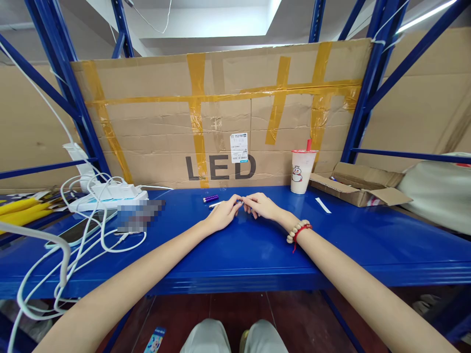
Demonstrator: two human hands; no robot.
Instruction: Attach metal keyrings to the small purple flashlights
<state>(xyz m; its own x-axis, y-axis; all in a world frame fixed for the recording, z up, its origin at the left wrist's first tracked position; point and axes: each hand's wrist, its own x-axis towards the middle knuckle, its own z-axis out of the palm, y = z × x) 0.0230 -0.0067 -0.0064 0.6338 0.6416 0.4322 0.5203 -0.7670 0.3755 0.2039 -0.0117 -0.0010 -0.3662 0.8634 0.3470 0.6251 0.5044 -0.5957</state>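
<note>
My left hand [222, 214] is closed over the middle of the blue shelf, its fingers pinched around a slim silver pen [215, 205]. The pen's rear end sticks out on the left; most of its length is hidden behind the hand. Meeting it fingertip to fingertip, my right hand [262, 206] is also closed, with a small dark bit between the two hands that is too small to name. Beaded and red string bracelets [299, 231] circle the right wrist. Just beyond the left hand lies a short purple cylinder [211, 198], like a pen cap.
On the left are a white power strip [110, 198], tangled white cables [79, 260], a phone [83, 229] and yellow-handled tools [25, 208]. A drink cup [302, 171], a paper strip [323, 205] and an opened cardboard box [362, 189] stand right. Taped cardboard [154, 122] closes the back.
</note>
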